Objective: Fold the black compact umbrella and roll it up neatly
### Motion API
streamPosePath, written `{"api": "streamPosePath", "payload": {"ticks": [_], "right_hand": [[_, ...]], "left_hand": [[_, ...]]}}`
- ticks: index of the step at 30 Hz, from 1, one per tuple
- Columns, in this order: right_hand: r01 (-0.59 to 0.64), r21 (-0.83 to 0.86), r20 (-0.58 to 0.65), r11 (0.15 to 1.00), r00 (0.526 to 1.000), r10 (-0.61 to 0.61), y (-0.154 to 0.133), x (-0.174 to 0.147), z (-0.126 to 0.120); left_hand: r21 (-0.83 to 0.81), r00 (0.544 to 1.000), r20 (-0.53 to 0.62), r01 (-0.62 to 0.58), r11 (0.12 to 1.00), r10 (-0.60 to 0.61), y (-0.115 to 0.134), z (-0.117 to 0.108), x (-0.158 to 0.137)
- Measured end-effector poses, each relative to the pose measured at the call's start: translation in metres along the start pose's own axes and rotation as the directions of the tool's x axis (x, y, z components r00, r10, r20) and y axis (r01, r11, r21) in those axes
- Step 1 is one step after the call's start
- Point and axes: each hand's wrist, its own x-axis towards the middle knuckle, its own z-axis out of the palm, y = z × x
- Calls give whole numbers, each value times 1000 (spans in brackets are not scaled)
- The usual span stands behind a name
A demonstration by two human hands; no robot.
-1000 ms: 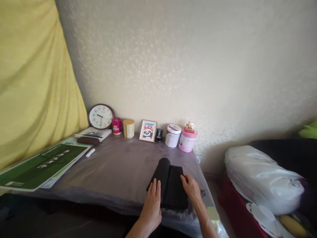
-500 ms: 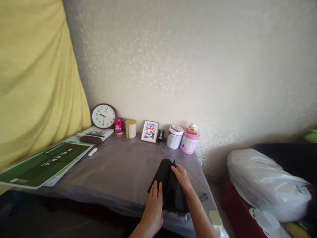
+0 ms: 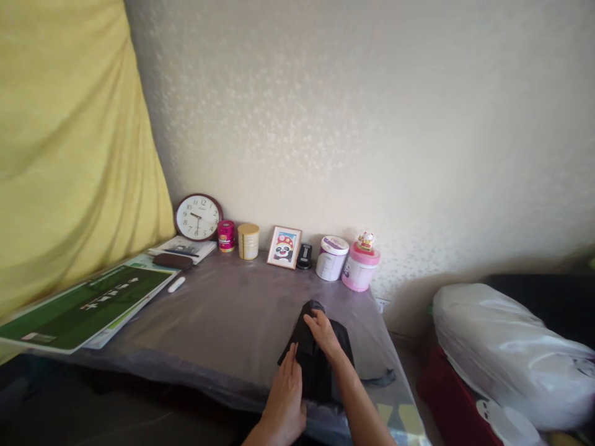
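A folded sheet of thin, slightly glossy black material (image 3: pixel 317 379) lies near the front right of the table; I cannot tell whether it is cloth or plastic. My right hand (image 3: pixel 324 334) has its thumb and fingers closed on a fold of it near the upper end. Along its left edge rests my left hand (image 3: pixel 284 396), fingers stretched out and close together, pressing on the sheet. The right forearm crosses over the sheet and hides part of it.
Along the wall stand a clock (image 3: pixel 199 217), a pink tin (image 3: pixel 226 236), a yellow-lidded can (image 3: pixel 248 241), a panda picture frame (image 3: pixel 283 247), a white tub (image 3: pixel 331 259) and a pink tub (image 3: pixel 357 272). A green board (image 3: pixel 93 306) lies left. A white plastic bag (image 3: pixel 502 347) sits beyond the table's right edge.
My right hand has moved left, bringing the lifted fold of the black sheet over toward the left side. My left hand stays at the left edge. The view has shifted slightly.
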Motion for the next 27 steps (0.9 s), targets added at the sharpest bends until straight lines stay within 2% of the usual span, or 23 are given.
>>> {"api": "streamPosePath", "payload": {"ticks": [5, 8, 11, 14, 16, 19, 23, 27], "right_hand": [[36, -181, -5, 983, 999, -37, -1, 4, 4], [61, -222, 28, 973, 998, -57, -5, 3, 5], [89, -197, 100, 976, 992, -70, -10, -1, 5], [127, -143, 182, 981, 978, -100, -16, -7, 5], [168, -160, 220, 973, 967, -130, -20, -10, 6], [246, -228, 264, 942, 947, -183, -25, -15, 6], [350, -243, 308, 904, 912, -271, -30, -28, 3], [519, -235, 286, 822, 845, -452, -27, -46, -5]], "left_hand": [[-78, 998, -56, 19, 997, -24, -20, 14, -10], [-62, 978, -203, 23, 998, -35, -25, 20, -18], [-12, 945, -325, -41, 999, 35, -19, 13, -21], [23, 950, -256, -178, 984, 178, -5, -3, -17], [22, 956, -187, -227, 974, 227, 3, -12, -12], [18, 966, -176, -190, 982, 190, 6, -11, -3], [8, 971, -203, -131, 991, 129, -5, 10, 5], [1, 979, -169, -117, 993, 116, -11, 24, 7]]}}
